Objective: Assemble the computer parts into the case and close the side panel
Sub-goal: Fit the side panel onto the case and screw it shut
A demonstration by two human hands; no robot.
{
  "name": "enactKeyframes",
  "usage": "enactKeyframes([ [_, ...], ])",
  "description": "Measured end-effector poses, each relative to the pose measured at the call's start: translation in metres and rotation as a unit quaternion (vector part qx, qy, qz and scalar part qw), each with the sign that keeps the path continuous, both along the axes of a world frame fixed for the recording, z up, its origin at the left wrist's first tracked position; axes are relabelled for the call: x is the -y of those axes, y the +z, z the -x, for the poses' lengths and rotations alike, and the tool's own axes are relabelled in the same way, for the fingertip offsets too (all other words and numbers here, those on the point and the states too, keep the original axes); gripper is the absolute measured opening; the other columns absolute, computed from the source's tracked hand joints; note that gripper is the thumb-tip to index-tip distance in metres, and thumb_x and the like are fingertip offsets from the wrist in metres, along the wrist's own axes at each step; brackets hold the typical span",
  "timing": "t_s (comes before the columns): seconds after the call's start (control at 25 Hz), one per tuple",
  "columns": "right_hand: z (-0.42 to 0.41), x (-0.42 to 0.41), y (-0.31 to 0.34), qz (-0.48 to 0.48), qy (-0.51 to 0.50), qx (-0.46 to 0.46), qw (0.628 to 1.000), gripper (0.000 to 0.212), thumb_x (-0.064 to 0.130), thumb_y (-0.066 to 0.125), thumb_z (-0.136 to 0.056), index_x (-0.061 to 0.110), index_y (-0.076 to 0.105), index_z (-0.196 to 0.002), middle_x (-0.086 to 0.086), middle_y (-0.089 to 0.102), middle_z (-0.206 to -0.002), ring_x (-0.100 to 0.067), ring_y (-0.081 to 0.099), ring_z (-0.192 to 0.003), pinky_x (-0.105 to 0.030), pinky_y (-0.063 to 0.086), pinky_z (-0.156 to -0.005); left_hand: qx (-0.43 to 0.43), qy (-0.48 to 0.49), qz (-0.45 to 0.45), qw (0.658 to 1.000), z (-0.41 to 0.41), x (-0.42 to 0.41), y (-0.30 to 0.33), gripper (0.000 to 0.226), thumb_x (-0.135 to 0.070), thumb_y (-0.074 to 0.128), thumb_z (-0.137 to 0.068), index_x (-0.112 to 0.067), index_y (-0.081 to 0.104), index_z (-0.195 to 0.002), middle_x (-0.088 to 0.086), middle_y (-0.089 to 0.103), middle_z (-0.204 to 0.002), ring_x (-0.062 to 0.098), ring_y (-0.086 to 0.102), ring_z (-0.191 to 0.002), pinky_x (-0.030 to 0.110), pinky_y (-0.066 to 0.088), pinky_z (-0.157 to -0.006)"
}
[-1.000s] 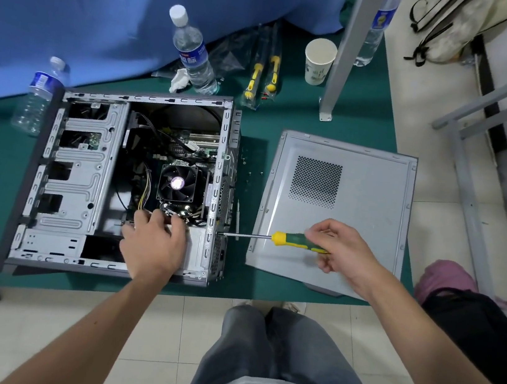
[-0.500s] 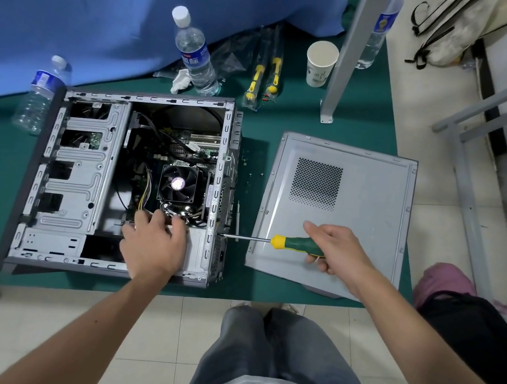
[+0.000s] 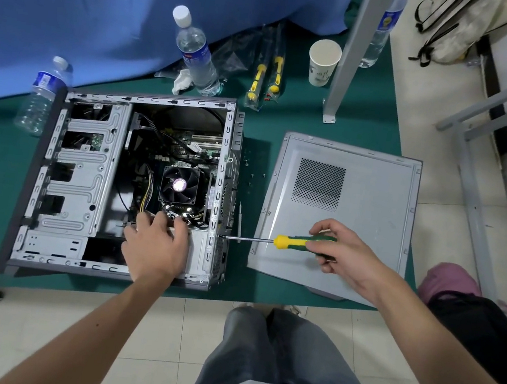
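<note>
An open grey computer case [image 3: 78, 174] lies on its side on the green mat, showing the motherboard and a black CPU fan [image 3: 179, 184]. My left hand [image 3: 156, 246] rests palm down on the silver power supply [image 3: 197, 255] in the case's near right corner, fingers spread over its top. My right hand [image 3: 339, 256] grips the yellow-green handle of a screwdriver [image 3: 287, 241]. Its shaft lies level and the tip touches the case's rear wall near the power supply. The loose grey side panel [image 3: 373, 208] lies flat to the right of the case, under my right hand.
Two water bottles [image 3: 196, 53] [image 3: 40, 97] stand behind and left of the case. Bagged screwdrivers [image 3: 267, 70], a paper cup [image 3: 322, 61] and a metal table leg [image 3: 350, 52] are at the back. Small screws [image 3: 253, 175] lie between case and panel. My knees are below the mat's edge.
My right hand has shifted its grip round the screwdriver handle, as in turning it, while the tip stays at the same spot on the rear wall. The left hand has stayed put.
</note>
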State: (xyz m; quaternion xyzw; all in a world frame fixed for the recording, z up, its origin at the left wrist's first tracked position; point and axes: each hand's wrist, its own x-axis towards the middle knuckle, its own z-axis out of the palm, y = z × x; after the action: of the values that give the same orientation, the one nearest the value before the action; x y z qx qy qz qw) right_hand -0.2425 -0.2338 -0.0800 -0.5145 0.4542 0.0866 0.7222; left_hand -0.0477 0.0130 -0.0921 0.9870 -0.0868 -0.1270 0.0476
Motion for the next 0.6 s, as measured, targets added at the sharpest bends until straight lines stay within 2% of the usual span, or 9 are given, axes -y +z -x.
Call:
enactKeyframes([
  [0.04, 0.001, 0.000, 0.001, 0.005, 0.011, -0.004, 1.000, 0.008, 0.021, 0.070, -0.088, 0.016, 0.064, -0.086, -0.007, 0.065, -0.075, -0.014, 0.046, -0.049, -0.023, 0.036, -0.043, -0.001, 0.000, -0.002, 1.000, 0.000, 0.000, 0.000, 0.046, -0.048, 0.034, -0.097, -0.010, 0.059, -0.106, 0.015, 0.049, -0.116, 0.038, 0.044, -0.102, 0.046, 0.039, -0.083],
  [0.16, -0.001, -0.005, 0.002, 0.061, 0.078, -0.068, 0.993, 0.033, 0.045, 0.058, -0.094, 0.014, 0.065, -0.084, -0.006, 0.068, -0.066, -0.012, 0.041, -0.045, -0.020, 0.032, -0.040, 0.002, -0.001, -0.007, 1.000, 0.000, 0.000, 0.000, 0.047, -0.048, 0.033, -0.097, -0.010, 0.060, -0.106, 0.015, 0.049, -0.116, 0.038, 0.045, -0.102, 0.046, 0.040, -0.083],
  [0.2, -0.001, -0.006, 0.001, 0.057, 0.082, -0.064, 0.993, 0.033, 0.044, 0.057, -0.095, 0.014, 0.065, -0.087, -0.003, 0.065, -0.066, -0.012, 0.042, -0.047, -0.021, 0.033, -0.042, 0.005, -0.001, -0.005, 1.000, 0.000, -0.001, 0.000, 0.047, -0.048, 0.034, -0.097, -0.010, 0.060, -0.106, 0.015, 0.049, -0.115, 0.038, 0.045, -0.101, 0.046, 0.040, -0.082],
  [0.28, 0.003, -0.001, 0.001, 0.012, 0.054, -0.015, 0.998, 0.013, 0.027, 0.065, -0.093, 0.014, 0.062, -0.094, 0.003, 0.059, -0.070, -0.011, 0.045, -0.053, -0.021, 0.038, -0.047, 0.010, -0.002, 0.001, 1.000, 0.000, -0.001, -0.001, 0.046, -0.047, 0.035, -0.097, -0.010, 0.060, -0.104, 0.015, 0.050, -0.114, 0.038, 0.045, -0.101, 0.045, 0.038, -0.081],
  [0.36, 0.005, 0.001, 0.001, -0.023, 0.009, 0.029, 0.999, 0.011, 0.012, 0.069, -0.088, 0.014, 0.060, -0.095, 0.001, 0.058, -0.073, -0.012, 0.047, -0.054, -0.023, 0.040, -0.049, 0.013, -0.003, 0.003, 1.000, 0.000, -0.001, -0.002, 0.045, -0.047, 0.036, -0.098, -0.009, 0.060, -0.103, 0.016, 0.050, -0.112, 0.038, 0.045, -0.100, 0.045, 0.037, -0.079],
  [0.44, 0.002, -0.003, 0.001, 0.019, 0.003, -0.006, 1.000, 0.013, 0.024, 0.069, -0.090, 0.013, 0.061, -0.088, -0.005, 0.063, -0.071, -0.013, 0.044, -0.048, -0.023, 0.036, -0.045, 0.015, -0.004, 0.004, 1.000, 0.000, -0.002, -0.003, 0.045, -0.047, 0.036, -0.097, -0.009, 0.060, -0.102, 0.016, 0.050, -0.112, 0.037, 0.045, -0.099, 0.043, 0.035, -0.078],
  [0.52, -0.003, -0.009, 0.001, 0.078, 0.051, -0.076, 0.993, 0.032, 0.043, 0.059, -0.094, 0.013, 0.062, -0.085, -0.007, 0.066, -0.068, -0.013, 0.042, -0.045, -0.021, 0.033, -0.043, 0.018, -0.003, 0.005, 1.000, 0.000, -0.002, -0.005, 0.045, -0.047, 0.036, -0.097, -0.009, 0.060, -0.102, 0.016, 0.050, -0.112, 0.038, 0.045, -0.100, 0.043, 0.034, -0.078],
  [0.6, -0.001, -0.007, 0.000, 0.046, 0.045, -0.064, 0.996, 0.027, 0.040, 0.058, -0.096, 0.014, 0.063, -0.090, -0.003, 0.060, -0.074, -0.012, 0.044, -0.050, -0.023, 0.036, -0.047, 0.016, 0.000, 0.007, 1.000, 0.000, -0.002, -0.005, 0.045, -0.047, 0.036, -0.097, -0.010, 0.059, -0.102, 0.016, 0.050, -0.114, 0.038, 0.044, -0.101, 0.043, 0.033, -0.078],
])
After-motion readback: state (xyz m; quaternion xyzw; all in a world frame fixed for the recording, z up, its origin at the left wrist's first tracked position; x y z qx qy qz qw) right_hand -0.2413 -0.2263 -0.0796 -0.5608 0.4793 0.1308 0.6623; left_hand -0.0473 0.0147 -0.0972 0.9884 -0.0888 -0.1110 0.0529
